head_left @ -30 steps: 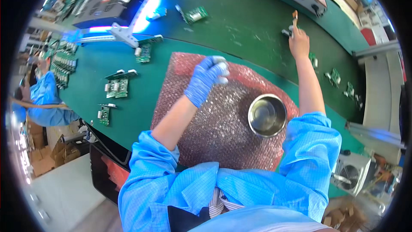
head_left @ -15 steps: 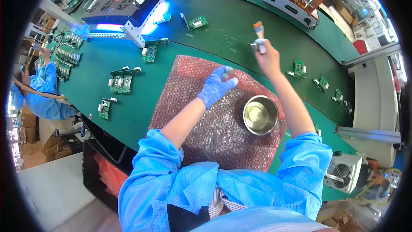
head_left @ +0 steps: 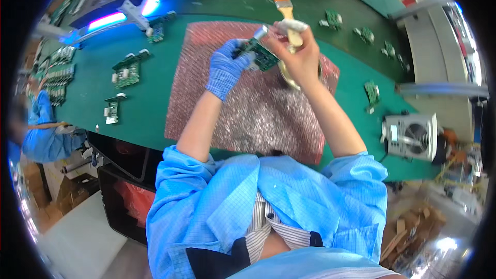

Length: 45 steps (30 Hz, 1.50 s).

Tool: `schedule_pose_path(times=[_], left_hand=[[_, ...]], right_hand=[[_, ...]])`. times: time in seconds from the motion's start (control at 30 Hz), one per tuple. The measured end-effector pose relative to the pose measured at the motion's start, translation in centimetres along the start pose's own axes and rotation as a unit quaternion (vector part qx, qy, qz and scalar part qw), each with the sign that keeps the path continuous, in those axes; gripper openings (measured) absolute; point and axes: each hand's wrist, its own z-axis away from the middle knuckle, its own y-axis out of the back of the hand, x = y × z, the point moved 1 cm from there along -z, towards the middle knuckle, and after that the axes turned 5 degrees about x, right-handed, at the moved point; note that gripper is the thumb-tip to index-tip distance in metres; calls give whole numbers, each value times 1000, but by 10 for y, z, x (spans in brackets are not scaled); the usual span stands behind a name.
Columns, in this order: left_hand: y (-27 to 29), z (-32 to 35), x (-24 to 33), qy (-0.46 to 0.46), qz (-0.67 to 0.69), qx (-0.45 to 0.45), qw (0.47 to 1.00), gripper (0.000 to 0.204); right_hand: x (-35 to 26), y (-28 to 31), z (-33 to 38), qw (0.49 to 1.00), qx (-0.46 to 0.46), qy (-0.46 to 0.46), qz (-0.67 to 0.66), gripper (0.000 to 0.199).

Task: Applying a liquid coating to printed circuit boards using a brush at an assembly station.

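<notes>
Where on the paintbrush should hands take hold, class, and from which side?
Probably best by the pale handle of the paintbrush, coming from the side nearer the person's body. Its wide, orange-tipped head points up and away, so the narrower handle is turned toward the body. The right hand grips it there, clear of the bristles.

A checked blue smock (head_left: 222,196) accompanies 1 blue glove (head_left: 224,72).

I see gloved left grip (head_left: 227,67) holding circuit board (head_left: 265,60), right grip (head_left: 300,54) holding brush (head_left: 283,3); metal bowl (head_left: 288,76) on pink bubble wrap (head_left: 243,119); more boards (head_left: 126,75) left on green tabletop (head_left: 152,103).
</notes>
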Motion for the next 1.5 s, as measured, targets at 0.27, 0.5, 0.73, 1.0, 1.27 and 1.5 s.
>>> schedule_pose_path(times=[0.27,0.5,0.73,1.0,1.27,1.5], left_hand=[[19,25,4,147,158,-16,976,32],[36,19,-1,167,231,-11,958,32],[30,22,-8,161,272,-77,946,35],[24,8,-8,184,244,-94,947,37],[5,-2,0,168,178,-154,957,34],[-12,-3,-2,195,86,-236,948,47]], right_hand=[[8,103,47,982,124,-140,9,15],[42,118,68,963,94,-250,24,16],[61,112,69,965,67,-242,79,13],[22,137,55,962,129,-231,69,15],[-6,155,48,966,134,-211,62,16],[-30,122,47,985,-101,-143,9,27]])
